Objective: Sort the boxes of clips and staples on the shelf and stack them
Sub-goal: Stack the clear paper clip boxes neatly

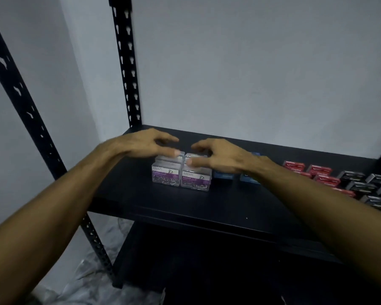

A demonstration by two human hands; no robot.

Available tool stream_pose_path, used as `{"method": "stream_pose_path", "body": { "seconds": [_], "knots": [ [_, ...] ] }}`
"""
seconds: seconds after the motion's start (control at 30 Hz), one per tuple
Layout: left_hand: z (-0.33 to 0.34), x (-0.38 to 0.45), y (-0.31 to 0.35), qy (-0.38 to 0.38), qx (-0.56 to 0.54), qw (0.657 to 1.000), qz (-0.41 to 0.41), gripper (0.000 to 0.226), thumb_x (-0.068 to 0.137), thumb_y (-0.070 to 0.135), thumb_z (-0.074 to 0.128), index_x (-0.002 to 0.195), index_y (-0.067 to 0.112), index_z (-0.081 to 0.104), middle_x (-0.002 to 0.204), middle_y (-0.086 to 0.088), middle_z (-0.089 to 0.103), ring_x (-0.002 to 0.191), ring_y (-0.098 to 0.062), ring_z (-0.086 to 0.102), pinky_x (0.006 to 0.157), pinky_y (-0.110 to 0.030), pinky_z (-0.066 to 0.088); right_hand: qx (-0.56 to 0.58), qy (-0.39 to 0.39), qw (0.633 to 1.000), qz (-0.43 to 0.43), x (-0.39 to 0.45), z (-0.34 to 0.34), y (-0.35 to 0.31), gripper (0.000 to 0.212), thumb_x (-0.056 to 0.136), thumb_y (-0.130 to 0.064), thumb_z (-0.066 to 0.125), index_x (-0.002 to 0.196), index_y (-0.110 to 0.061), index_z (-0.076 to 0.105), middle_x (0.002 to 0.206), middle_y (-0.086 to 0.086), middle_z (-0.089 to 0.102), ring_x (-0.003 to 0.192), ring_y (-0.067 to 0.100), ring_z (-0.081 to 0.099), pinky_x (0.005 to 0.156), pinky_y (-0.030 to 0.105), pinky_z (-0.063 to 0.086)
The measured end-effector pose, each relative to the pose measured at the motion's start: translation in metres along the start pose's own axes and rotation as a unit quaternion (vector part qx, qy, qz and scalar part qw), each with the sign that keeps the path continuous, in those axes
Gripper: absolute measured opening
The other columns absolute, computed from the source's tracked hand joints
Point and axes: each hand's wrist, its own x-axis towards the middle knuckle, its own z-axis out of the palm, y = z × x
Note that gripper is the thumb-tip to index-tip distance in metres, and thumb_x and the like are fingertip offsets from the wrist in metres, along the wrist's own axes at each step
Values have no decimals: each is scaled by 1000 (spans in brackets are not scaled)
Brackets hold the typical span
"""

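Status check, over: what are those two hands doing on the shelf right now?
Left hand, right hand: fingers curled over clear clip boxes. Blue boxes close by the right hand.

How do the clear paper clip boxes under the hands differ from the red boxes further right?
The clear paper clip boxes are see-through with purple labels, and metal clips show inside; the red boxes are opaque. The clear ones stand taller in a tight block; the red ones are flatter and lie staggered. Both hands touch the clear ones, none the red. Both sit on the black shelf.
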Motion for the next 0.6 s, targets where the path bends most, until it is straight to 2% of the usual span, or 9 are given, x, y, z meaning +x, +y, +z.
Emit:
{"method": "stream_pose_path", "body": {
  "seconds": [0.03, 0.1, 0.17, 0.27, 0.37, 0.6],
  "knots": [
    [0, -3, 2, -27, 16, 1000, -3, 100, 62, 80, 63, 148, 37, 37, 153, 6, 39, 136, -15, 39, 112, -37, 32, -15, -12, 1000, -8, -1, 1, 0, 81, 83, -66, 62, 150, -24, 41, 152, -3, 45, 132, 16, 47, 110, 41, 41],
    [1, -7, 9, -72, 38, 997, -7, 105, 68, 62, 75, 154, 31, 24, 158, 7, 28, 141, -14, 31, 112, -30, 25, -46, -35, 998, -16, -1, 3, 0, 94, 76, -68, 70, 152, -24, 37, 153, -2, 43, 134, 17, 46, 111, 42, 39],
    [5, -8, 12, -86, 72, 994, -15, 107, 71, 47, 82, 156, 27, 20, 157, 7, 29, 140, -14, 33, 108, -25, 26, -67, -42, 997, -19, -1, 6, 0, 96, 72, -64, 76, 151, -25, 37, 147, -1, 47, 129, 19, 49, 109, 41, 41],
    [11, -6, 13, -72, 97, 992, -26, 104, 71, 39, 85, 154, 28, 23, 147, 6, 39, 126, -13, 42, 100, -25, 32, -81, -23, 996, -29, -1, 11, 1, 95, 69, -62, 79, 148, -26, 39, 139, -1, 52, 122, 18, 52, 105, 40, 44],
    [13, -3, 11, -58, 102, 993, -17, 98, 73, 34, 85, 152, 31, 27, 140, 6, 44, 114, -10, 43, 96, -27, 36, -87, -13, 995, -38, 1, 14, 3, 94, 70, -62, 79, 147, -25, 41, 138, 0, 53, 119, 18, 53, 103, 40, 45],
    [14, -2, 6, -51, 101, 993, -11, 94, 71, 34, 86, 148, 35, 31, 136, 8, 46, 114, -11, 45, 99, -33, 41, -92, -14, 995, -43, 3, 16, 4, 91, 72, -62, 77, 146, -22, 41, 139, 1, 53, 119, 17, 54, 100, 38, 46]
  ]
}}
